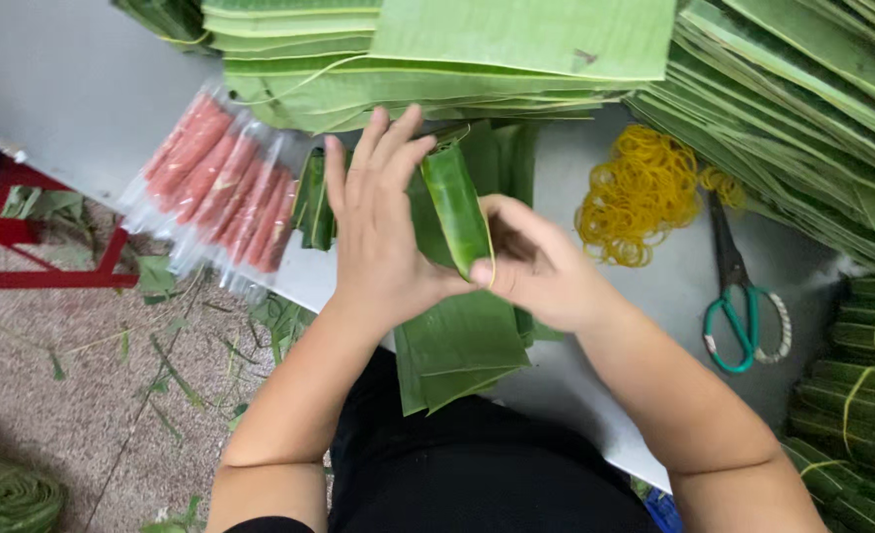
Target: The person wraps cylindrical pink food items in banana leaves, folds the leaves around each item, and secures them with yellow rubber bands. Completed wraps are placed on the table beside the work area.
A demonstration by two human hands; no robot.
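Observation:
My left hand [373,227] and my right hand [541,266] meet above the table edge around a small roll wrapped in green leaf [454,202]. The left hand's fingers are spread upright against its left side. My right hand grips its lower end, and a yellow rubber band runs along the roll's right edge by the right thumb. Under the hands lies a stack of cut leaf pieces [462,345] that hangs over the table edge.
Pink sausages in clear wrappers [220,183] lie at the left. A pile of yellow rubber bands [640,192] and green-handled scissors [738,296] lie at the right. Large leaf stacks [437,59] fill the back; tied leaf parcels [867,395] sit far right.

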